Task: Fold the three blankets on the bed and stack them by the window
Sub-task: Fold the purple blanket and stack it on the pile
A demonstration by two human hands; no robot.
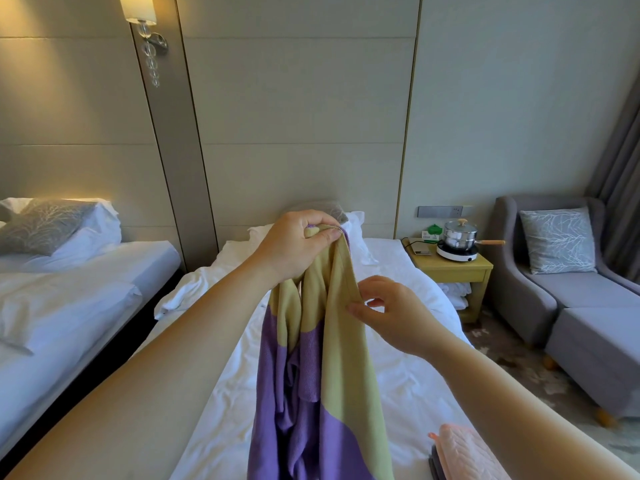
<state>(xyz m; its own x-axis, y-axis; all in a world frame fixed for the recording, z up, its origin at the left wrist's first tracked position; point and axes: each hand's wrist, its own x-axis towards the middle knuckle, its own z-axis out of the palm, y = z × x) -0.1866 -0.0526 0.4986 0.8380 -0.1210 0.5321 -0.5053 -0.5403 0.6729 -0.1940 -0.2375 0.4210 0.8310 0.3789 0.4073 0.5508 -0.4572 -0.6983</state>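
Blanket in yellow and purple (332,375) hangs over the middle of the bed (408,393); left hand (294,244) grips its top, right hand (394,313) pinches an edge below. Pink blanket (464,452) lies folded at the near right corner.

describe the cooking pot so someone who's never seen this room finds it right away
Find the grey armchair at the far right. Between it and the nearest bed stands a yellow wooden nightstand, and on its white round hotplate sits the steel pot. It is the only shiny metal thing there, lidded, with a wooden handle pointing at the armchair.
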